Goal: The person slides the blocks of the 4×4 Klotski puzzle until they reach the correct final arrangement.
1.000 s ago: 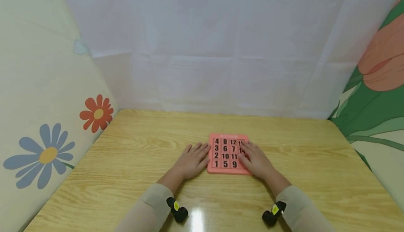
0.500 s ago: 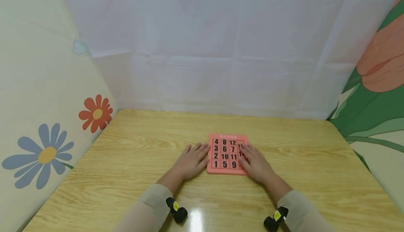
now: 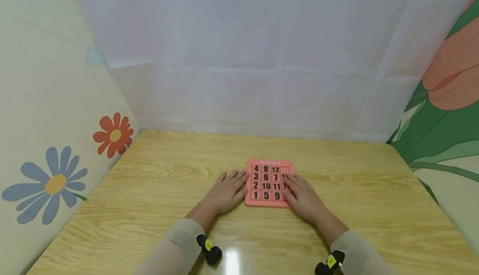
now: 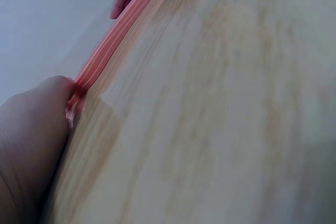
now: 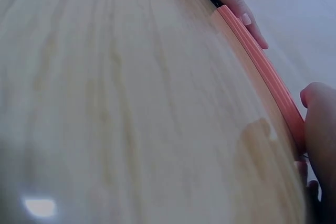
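Note:
A pink sliding number puzzle [image 3: 266,182] lies flat on the table, its black-numbered tiles facing up. At its left edge rests my left hand [image 3: 225,194], fingers extended and touching the frame. My right hand [image 3: 304,199] lies over the right side, with fingertips on the tiles of the rightmost column. That column's top corner shows a bare slot; the tiles below are partly hidden by the fingers. In the left wrist view, the puzzle's side [image 4: 123,32] runs beside the left thumb. From the right wrist, its near edge [image 5: 265,72] shows between both hands.
The wood-grain table [image 3: 168,162] surrounds the puzzle. A white cloth [image 3: 239,58] hangs behind it. Flower-printed panels [image 3: 56,100] stand at both sides. Each sleeve cuff carries a small black camera [image 3: 209,250].
My right hand has shifted slightly toward me, and the tiles under its fingers have slid down the rightmost column, baring the top-right slot. The left hand has stayed in place.

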The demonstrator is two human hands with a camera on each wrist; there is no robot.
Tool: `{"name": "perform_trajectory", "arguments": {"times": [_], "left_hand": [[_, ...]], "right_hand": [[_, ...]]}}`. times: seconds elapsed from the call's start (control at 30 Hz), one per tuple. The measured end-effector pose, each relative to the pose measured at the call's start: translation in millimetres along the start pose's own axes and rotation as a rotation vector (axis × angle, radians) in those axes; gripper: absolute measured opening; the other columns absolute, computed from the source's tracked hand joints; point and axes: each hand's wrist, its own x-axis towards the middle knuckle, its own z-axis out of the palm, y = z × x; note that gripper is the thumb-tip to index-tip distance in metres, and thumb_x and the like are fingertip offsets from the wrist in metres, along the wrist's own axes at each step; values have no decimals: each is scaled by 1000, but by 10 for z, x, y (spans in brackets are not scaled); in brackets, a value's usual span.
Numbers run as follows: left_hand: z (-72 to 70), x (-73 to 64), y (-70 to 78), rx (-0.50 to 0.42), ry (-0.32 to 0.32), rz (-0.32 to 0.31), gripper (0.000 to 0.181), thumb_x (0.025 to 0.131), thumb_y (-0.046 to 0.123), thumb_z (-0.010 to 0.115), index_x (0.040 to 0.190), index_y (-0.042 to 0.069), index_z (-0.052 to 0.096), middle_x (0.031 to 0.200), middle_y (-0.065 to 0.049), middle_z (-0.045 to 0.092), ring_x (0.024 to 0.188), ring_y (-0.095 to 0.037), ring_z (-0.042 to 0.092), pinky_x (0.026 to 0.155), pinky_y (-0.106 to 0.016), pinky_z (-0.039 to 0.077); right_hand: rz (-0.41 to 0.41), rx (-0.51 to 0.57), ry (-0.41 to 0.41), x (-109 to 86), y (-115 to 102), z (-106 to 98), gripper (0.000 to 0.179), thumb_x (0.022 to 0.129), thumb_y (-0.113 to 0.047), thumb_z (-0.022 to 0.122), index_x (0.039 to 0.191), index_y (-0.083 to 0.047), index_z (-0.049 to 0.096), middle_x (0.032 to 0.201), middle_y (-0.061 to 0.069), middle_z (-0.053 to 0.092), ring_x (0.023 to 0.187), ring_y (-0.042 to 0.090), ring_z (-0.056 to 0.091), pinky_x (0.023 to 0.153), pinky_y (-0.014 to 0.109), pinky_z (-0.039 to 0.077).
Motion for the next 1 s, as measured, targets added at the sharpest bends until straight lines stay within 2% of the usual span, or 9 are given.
{"name": "perform_trajectory", "arguments": {"times": [0.4,0.73,1.0], "left_hand": [[4,-9,4,20,-5,-3,59,106,46,29,157,17,24,163,-1,24,153,-25,17,125,-51,9],[-2,-8,15,13,-11,-12,59,106,45,30,157,17,23,164,-1,23,153,-25,17,125,-51,9],[11,15,11,24,-6,-13,59,106,47,28,157,18,23,164,0,22,153,-24,16,125,-50,9]], "right_hand": [[-28,-1,30,-47,-11,19,50,103,-31,47,144,-2,48,154,16,41,147,37,29,122,54,21],[-7,23,33,-49,-5,17,52,103,-32,46,146,-3,45,155,16,39,148,36,28,122,54,20],[18,3,32,30,-58,-10,51,104,-32,44,147,-4,44,156,15,38,148,34,29,123,53,18]]}}
